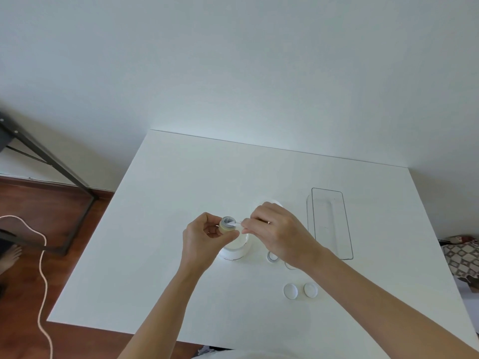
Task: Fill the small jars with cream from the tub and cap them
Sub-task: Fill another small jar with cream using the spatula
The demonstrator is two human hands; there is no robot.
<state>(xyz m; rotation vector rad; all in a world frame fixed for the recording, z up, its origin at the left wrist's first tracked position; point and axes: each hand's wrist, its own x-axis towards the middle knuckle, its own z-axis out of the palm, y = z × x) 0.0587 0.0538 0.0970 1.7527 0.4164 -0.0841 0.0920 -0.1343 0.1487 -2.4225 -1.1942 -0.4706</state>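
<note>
L hand [204, 235] holds a small jar [227, 226] above the white bench [160, 229], grip curled round the jar body w/ thumb and fingers pinching its sides; jar is tilted, mouth facing toward the R hand, and a dab of white cream shows inside the opening. R hand [277, 234] pinches a thin white spatula [236, 224] btwn thumb and fingertips, its tip sitting in the jar mouth. Directly under both hands stands the cream tub [237, 248], open, white cream visible inside; hands overlap its top edge so fill level can't be told. Behind the R hand a white round shape [274, 203] peeks out, prob the tub lid, mostly hidden. Near side of the R wrist, two more small clear jars [272, 257] stand on the bench, partly covered by the wrist; contents can't be told. Closer to the person, two round white caps [290, 291] lie side by side, near but not touching, off any jar. On the R side of the bench a long clear plastic tray [330, 224] lies lengthwise, nothing seen in it. Off the bench to the L: wood floor [31, 203], a pale cord [42, 278], a dark metal frame [51, 164].
</note>
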